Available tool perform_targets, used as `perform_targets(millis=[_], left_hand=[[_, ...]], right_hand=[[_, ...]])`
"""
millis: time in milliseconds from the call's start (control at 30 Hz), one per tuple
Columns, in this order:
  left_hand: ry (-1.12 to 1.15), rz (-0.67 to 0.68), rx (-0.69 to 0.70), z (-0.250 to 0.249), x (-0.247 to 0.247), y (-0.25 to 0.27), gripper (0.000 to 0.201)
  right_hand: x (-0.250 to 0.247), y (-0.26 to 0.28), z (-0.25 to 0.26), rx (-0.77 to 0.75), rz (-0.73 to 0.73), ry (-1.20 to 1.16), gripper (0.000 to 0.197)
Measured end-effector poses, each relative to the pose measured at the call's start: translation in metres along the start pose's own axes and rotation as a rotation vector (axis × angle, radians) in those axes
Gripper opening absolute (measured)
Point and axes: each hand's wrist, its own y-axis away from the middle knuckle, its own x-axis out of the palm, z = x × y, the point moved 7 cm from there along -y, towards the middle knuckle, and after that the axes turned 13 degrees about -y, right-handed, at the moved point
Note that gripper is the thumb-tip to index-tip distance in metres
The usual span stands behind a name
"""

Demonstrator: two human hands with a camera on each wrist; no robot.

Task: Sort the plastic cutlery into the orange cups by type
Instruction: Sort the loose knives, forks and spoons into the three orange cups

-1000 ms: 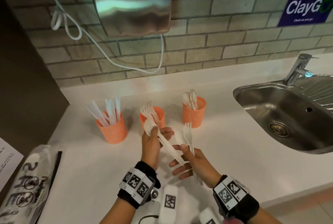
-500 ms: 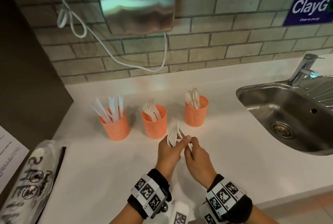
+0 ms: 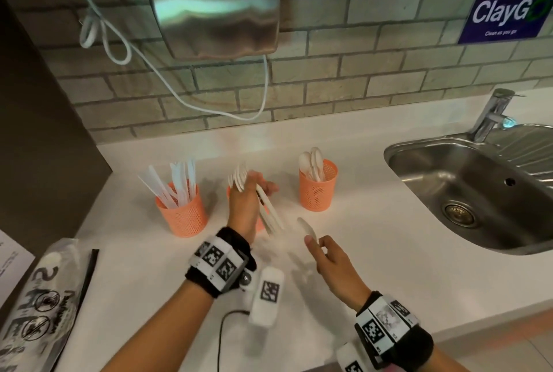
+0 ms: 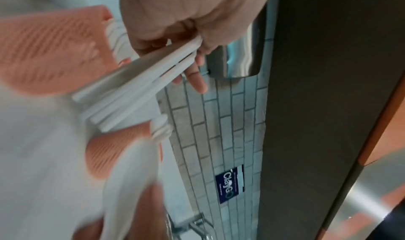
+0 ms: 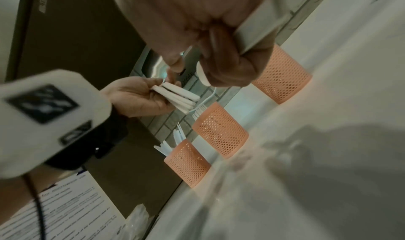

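Three orange mesh cups stand in a row on the white counter: the knife cup point(image 3: 181, 216), the fork cup point(image 3: 229, 192) mostly hidden behind my left hand, and the spoon cup point(image 3: 318, 192). My left hand point(image 3: 257, 192) grips a bundle of white forks point(image 3: 269, 214) in front of the fork cup, tines up, handles slanting down to the right. The same bundle point(image 4: 140, 82) shows in the left wrist view. My right hand point(image 3: 315, 241) pinches a single white spoon point(image 3: 305, 227) low over the counter, below the spoon cup. The spoon's handle point(image 5: 258, 30) runs through its curled fingers.
A steel sink point(image 3: 466, 192) with a tap point(image 3: 490, 114) lies to the right. A hand dryer point(image 3: 215, 9) hangs on the brick wall above the cups. A printed plastic bag point(image 3: 39, 303) lies at the counter's left edge beside a dark panel point(image 3: 39, 132).
The hands were joined over the cutlery; now they have parted. The left hand rose toward the fork cup with the forks, and the right hand drew away to the right with one spoon.
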Motion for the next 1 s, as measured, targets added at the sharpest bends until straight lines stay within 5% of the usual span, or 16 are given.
perform_targets(millis=[233, 600, 767, 1000], left_hand=[[-0.11, -0.099, 0.264, -0.05, -0.021, -0.07, 0.019], [-0.301, 0.107, 0.142, 0.023, 0.004, -0.097, 0.014], [-0.675, 0.077, 0.226, 0.036, 0.003, -0.095, 0.025], [-1.332, 0.152, 0.586, 0.028, 0.018, -0.083, 0.039]], right_hand=[[-0.017, -0.008, 0.003, -0.043, -0.028, -0.133, 0.034], [-0.039, -0.009, 0.014, -0.05, -0.052, -0.221, 0.034], [-0.046, -0.01, 0.015, -0.068, -0.068, -0.254, 0.033], [-0.042, -0.018, 0.015, -0.095, -0.067, -0.266, 0.033]])
